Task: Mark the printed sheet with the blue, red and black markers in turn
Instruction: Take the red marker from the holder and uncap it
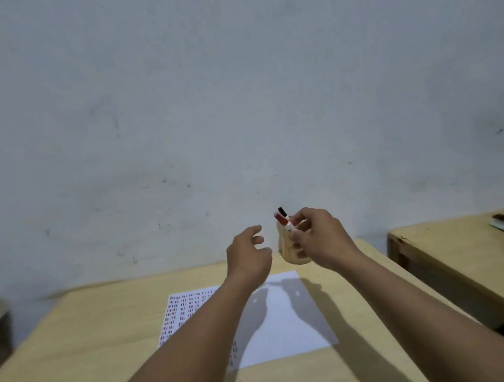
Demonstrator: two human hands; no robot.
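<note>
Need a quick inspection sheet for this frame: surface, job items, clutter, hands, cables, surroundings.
Surface: wooden desk, bare apart from the job's things.
Job's things: printed sheet flat, marks on its left part; red marker and black marker in holder at far edge; blue marker not seen.
Clutter: nothing seen.
Hands: left hand open, empty; right hand at the markers, grip unclear.
Cables: nothing seen.
Surroundings: plain wall; second desk right, blurred items on it.

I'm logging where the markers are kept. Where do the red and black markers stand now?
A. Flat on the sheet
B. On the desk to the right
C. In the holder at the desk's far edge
C: the red marker and black marker stick up from the holder, by the right hand.
</note>
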